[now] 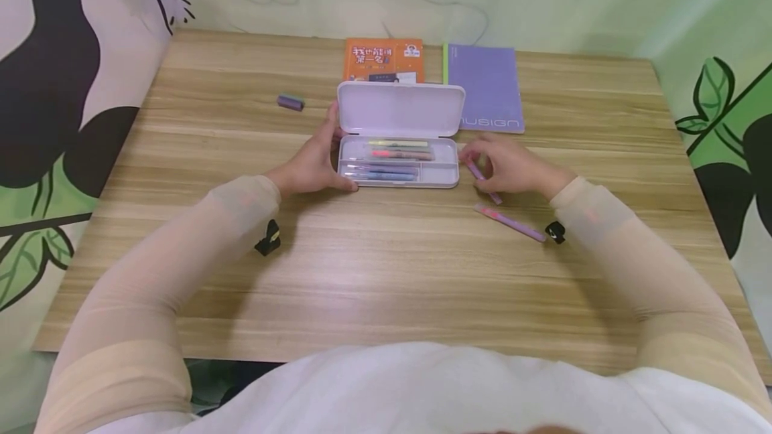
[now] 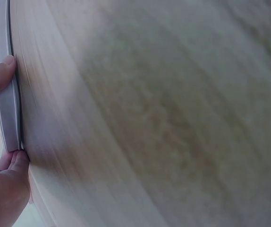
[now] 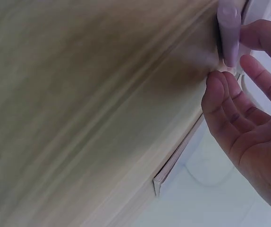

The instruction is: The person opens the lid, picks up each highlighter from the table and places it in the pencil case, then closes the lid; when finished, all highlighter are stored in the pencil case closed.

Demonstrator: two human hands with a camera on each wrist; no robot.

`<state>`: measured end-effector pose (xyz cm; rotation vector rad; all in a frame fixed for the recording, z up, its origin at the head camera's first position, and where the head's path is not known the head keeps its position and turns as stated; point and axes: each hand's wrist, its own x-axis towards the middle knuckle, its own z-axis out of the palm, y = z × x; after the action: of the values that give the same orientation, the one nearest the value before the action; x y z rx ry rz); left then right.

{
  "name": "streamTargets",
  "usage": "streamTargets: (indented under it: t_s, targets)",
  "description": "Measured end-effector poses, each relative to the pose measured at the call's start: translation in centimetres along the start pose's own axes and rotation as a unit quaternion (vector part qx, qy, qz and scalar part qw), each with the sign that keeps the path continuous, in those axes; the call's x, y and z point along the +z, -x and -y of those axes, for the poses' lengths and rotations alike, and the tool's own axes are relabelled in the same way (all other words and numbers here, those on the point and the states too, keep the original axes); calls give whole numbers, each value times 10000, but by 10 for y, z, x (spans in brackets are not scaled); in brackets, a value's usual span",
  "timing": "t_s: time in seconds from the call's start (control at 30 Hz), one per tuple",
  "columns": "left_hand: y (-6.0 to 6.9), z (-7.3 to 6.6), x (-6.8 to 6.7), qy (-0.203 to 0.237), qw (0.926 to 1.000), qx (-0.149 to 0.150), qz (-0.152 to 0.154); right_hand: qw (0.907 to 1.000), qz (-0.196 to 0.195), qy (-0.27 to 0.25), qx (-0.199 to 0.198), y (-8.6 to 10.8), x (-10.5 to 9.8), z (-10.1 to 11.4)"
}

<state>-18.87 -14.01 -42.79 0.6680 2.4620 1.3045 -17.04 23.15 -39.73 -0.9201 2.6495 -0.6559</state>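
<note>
A: Where is the case to be found?

B: The white, rectangular pencil case (image 1: 440, 175) is set near the middle of the desk (image 1: 362, 286), with its lid (image 1: 401, 109) raised at the 12 o'clock side.

A: How far along does the work appear to be?

B: Partway, it would be judged. A yellow pen (image 1: 398, 144) and a red-tipped pen (image 1: 401, 155) are lodged in the far compartment, and blue pens (image 1: 386, 176) in the near one. Two slim lilac pens are left outside: the first pen (image 3: 229, 35) at 3 o'clock, the second pen (image 1: 512, 224) at 4 o'clock.

A: And the fingers?

B: The case is gripped at 9 o'clock by the left hand (image 1: 310, 161). The right hand (image 1: 512, 163) is seen at 3 o'clock, fingers curved and spread, thumb beside the first pen; whether it is pinched cannot be told.

A: What is seen farther out?

B: An orange printed book (image 1: 384, 59), partly hidden, at 12 o'clock; a purple, green-edged notebook (image 1: 488, 86) between 1 and 2; a small dark purple-and-green block (image 1: 291, 103) at 10. The desk is finished in streaked light-brown wood grain and enclosed by pale green walls (image 1: 271, 2) decorated with leaves and black shapes.
</note>
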Motion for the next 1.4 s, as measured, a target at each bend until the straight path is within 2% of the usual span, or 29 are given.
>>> streamTargets:
  t_s: [0.27, 0.6, 0.87, 1.0, 1.17, 1.4]
  targets:
    - [1, -1, 1, -6, 10000, -14, -12, 9997, 61, 3, 220, 4, 0, -6]
    - [1, -2, 0, 57, 10000, 22, -18, 9998, -97, 151, 69, 2, 1, -7]
    - [0, 0, 0, 68, 10000, 6, -20, 9998, -102, 17, 185, 4, -5, -2]
    - [1, -1, 0, 29, 10000, -31, -21, 9997, -235, -29, 12, 3, -13, 5]
    - [1, -1, 1, 0, 10000, -40, -21, 9985, -435, 179, -278, -3, -24, 16]
    - [0, 0, 1, 28, 10000, -18, -28, 9964, -299, 375, -696, -22, -34, 34]
